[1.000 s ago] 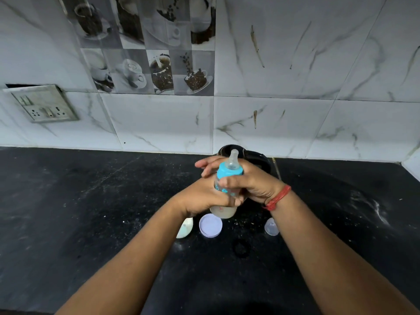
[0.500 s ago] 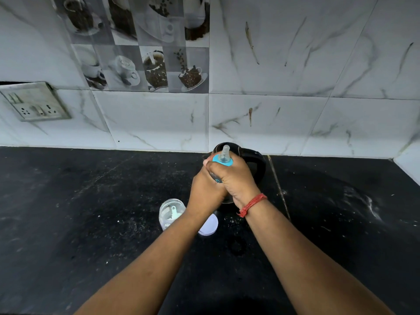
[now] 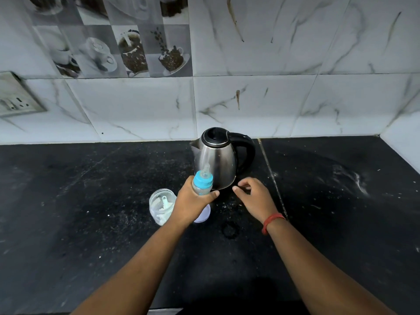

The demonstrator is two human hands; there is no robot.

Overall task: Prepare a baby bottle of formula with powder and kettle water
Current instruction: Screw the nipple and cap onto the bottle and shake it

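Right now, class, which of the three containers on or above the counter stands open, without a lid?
The clear powder jar; the kettle and baby bottle are capped.

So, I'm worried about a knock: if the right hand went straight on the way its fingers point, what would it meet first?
Probably the kettle: the right hand points at its lower body, though depth is unclear.

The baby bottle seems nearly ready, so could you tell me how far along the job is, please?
Done: the baby bottle already wears its blue collar and teat, and the kettle stands upright behind it. In hand: the left hand grips the bottle; the right hand hovers beside it, holding nothing. Left: the powder jar is open, its lid on the counter. Probably shaking and tidying remain.
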